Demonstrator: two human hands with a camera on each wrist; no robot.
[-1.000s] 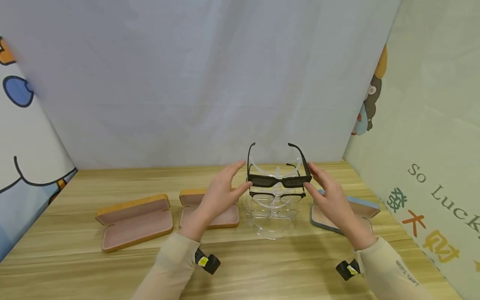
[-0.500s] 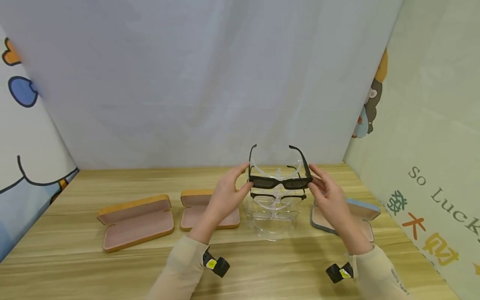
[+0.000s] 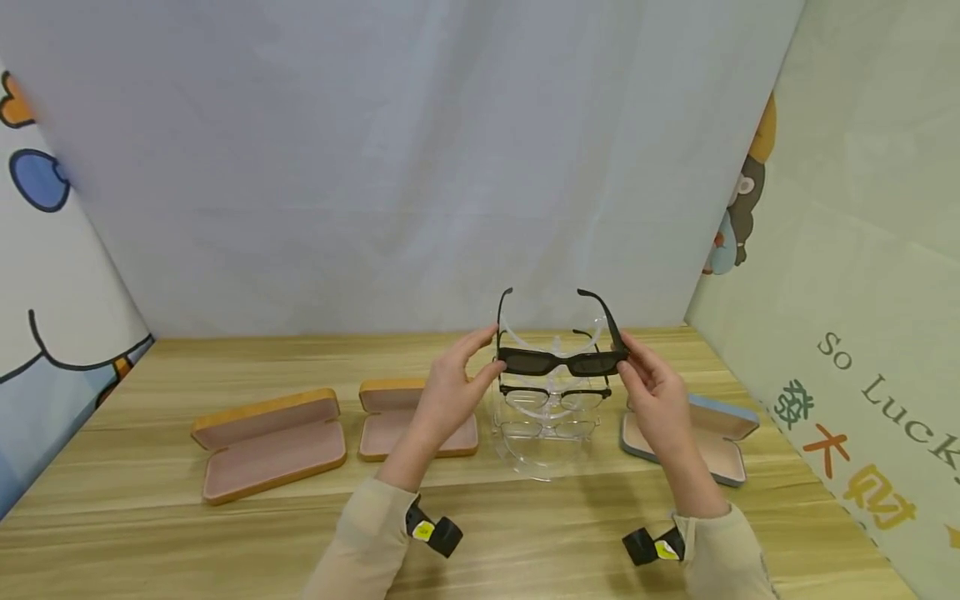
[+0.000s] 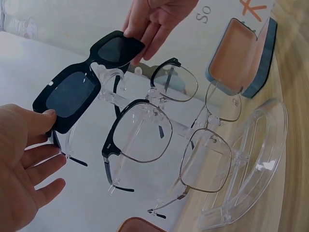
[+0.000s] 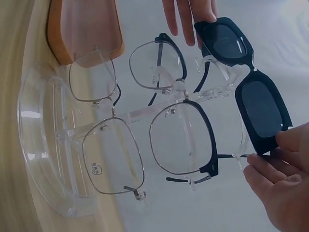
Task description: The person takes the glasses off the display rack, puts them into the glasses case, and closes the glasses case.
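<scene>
Black sunglasses [image 3: 528, 362] sit at the top of a clear display stand [image 4: 270, 166], their temples spread open toward the back. My left hand [image 3: 450, 392] pinches their left front corner, the thumb on the frame front. At the opposite corner my right hand [image 3: 660, 396] pinches the frame between thumb and fingers, as the right wrist view also shows. On the tier below are black half-rim glasses [image 4: 113, 140]. Thin wire-rimmed glasses [image 5: 141, 159] hang lowest, close above the stand's curved base.
Two yellow glasses cases with pink lining lie open at left, one farther out [image 3: 273, 458] and one [image 3: 420, 442] partly behind my left hand. An open blue case [image 3: 731, 462] lies at right, behind my right hand. A pale cloth wall [image 3: 337, 208] rises behind the wooden table [image 3: 525, 533].
My right hand has closed in on the sunglasses' right corner, its forearm swinging left. My left hand has shifted slightly right. The sunglasses have moved a little to the right.
</scene>
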